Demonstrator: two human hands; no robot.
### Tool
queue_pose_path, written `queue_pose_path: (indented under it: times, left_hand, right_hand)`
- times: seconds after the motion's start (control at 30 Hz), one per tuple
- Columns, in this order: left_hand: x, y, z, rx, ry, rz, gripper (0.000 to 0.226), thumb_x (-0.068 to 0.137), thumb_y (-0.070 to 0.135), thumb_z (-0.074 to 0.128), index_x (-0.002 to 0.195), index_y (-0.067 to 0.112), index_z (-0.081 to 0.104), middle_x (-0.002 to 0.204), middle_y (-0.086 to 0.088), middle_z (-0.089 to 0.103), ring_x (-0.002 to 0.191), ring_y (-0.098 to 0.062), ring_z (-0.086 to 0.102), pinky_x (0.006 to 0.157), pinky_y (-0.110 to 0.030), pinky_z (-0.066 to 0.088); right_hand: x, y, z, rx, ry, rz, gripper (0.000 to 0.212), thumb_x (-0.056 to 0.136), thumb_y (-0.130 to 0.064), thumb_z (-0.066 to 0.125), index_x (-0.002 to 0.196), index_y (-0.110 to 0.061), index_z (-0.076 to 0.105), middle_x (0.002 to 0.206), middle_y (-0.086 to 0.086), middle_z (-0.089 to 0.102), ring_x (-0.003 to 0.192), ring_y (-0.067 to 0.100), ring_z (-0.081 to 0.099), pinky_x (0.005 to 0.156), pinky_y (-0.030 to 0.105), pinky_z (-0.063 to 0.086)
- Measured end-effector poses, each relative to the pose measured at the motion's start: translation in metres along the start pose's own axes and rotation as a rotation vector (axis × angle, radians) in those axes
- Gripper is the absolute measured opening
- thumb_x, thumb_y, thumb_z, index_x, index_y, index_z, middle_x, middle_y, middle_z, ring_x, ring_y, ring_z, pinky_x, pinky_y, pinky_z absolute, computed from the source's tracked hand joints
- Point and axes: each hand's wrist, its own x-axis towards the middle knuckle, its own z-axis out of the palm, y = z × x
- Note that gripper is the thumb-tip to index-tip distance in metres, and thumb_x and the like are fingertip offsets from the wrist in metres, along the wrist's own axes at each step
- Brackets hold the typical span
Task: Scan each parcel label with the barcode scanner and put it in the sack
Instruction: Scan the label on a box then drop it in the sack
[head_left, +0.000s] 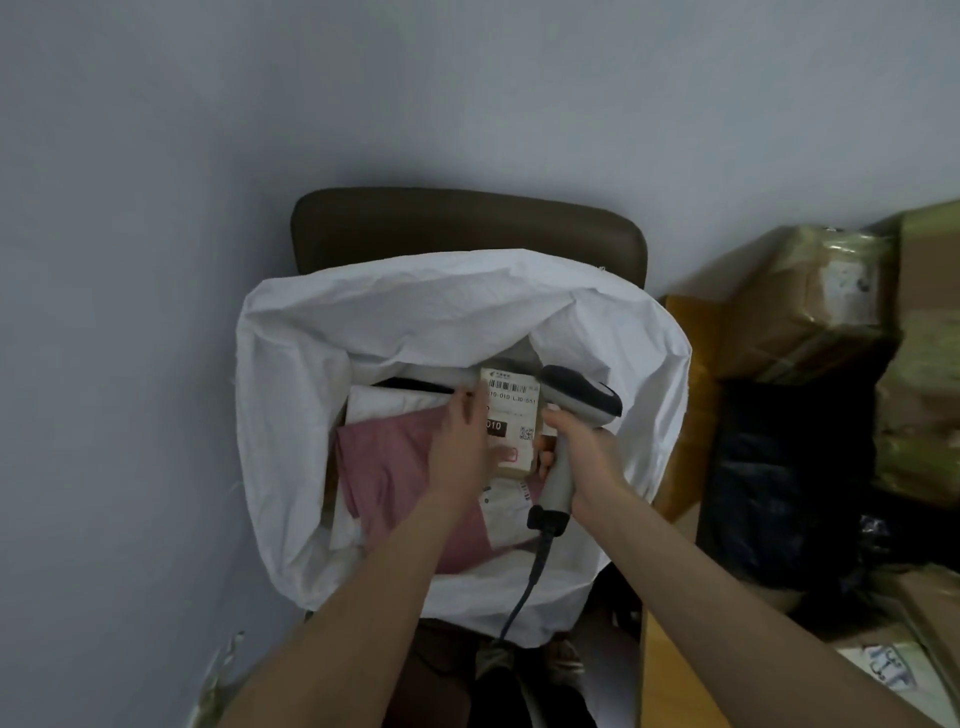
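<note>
- Your left hand (460, 447) holds the parcel (511, 423) by its left side, fingers laid over the edge of the label (511, 410).
- The parcel is a small tan box. Its white label faces up at you, with a barcode across the top, a line of digits under it, a black block with white numbers and a little QR code.
- It sits over the open mouth of the sack (291, 415), above the stuff already inside.
- Your right hand (584, 454) is wrapped round the grey handle of the barcode scanner (579, 397). Its dark-topped head is right up against the parcel's right edge, can't tell if they touch.
- The scanner's cable (524, 587) drops down over the sack's near rim.
- Inside the sack there's a pink mailer (389, 467) with its own label, and a white packet (384, 402) behind it.
- The sack is white and crinkly, and sits on a brown chair (467, 223) against a plain grey wall (156, 208).
- To your right a wooden table (667, 675) carries taped cardboard boxes (810, 296) and a black bag (779, 467).
</note>
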Motion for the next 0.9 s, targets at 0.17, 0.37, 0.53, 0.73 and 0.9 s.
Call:
queue_pose_path:
  times: [0.17,0.37,0.53,0.73,0.9]
  left_hand:
    - [-0.009,0.002,0.03,0.254,-0.1,0.113,0.07,0.097,0.03,0.048,0.154,0.029,0.008,0.161,-0.005,-0.008,0.139,-0.029,0.031,0.105,-0.039,0.04]
    - [0.016,-0.004,0.02,0.389,-0.101,0.063,0.071,0.096,0.026,0.052,0.153,0.033,0.011,0.161,-0.002,-0.003,0.119,-0.031,0.048,0.088,-0.04,0.048]
    - [0.004,-0.005,-0.003,0.224,-0.239,0.126,0.079,0.089,0.041,0.062,0.152,0.036,0.015,0.161,0.001,-0.006,0.132,-0.031,0.038,0.102,-0.043,0.043]
    - [-0.033,0.03,-0.056,0.188,-0.017,0.066,0.058,0.089,0.026,0.062,0.141,0.015,0.038,0.146,-0.015,0.031,0.124,-0.033,0.049,0.091,-0.046,0.05]
    - [-0.066,0.07,-0.097,0.205,0.019,0.054,0.052,0.09,0.02,0.06,0.138,0.017,0.041,0.144,-0.011,0.033,0.123,-0.031,0.049,0.093,-0.043,0.046]
  right_hand:
    - [0.0,0.006,0.006,-0.053,-0.02,-0.017,0.015,0.086,-0.008,0.066,0.072,-0.006,0.063,0.051,0.006,0.059,0.039,0.013,0.048,0.049,0.026,0.044]
    - [0.01,0.006,0.008,-0.103,-0.031,-0.024,0.013,0.086,-0.01,0.068,0.074,-0.007,0.063,0.052,0.006,0.06,0.043,0.014,0.048,0.052,0.027,0.042]
    - [-0.003,0.002,-0.001,-0.084,-0.032,-0.011,0.008,0.086,-0.011,0.068,0.081,-0.006,0.065,0.057,0.008,0.06,0.042,0.013,0.048,0.052,0.027,0.043]
    - [-0.043,-0.01,-0.019,-0.044,-0.063,0.012,0.01,0.09,-0.014,0.064,0.092,-0.004,0.065,0.059,0.006,0.06,0.038,0.009,0.049,0.043,0.022,0.043]
    - [-0.1,-0.024,-0.044,0.026,-0.092,-0.002,0.013,0.092,-0.016,0.063,0.082,-0.007,0.061,0.062,0.006,0.057,0.048,0.012,0.048,0.05,0.024,0.044]
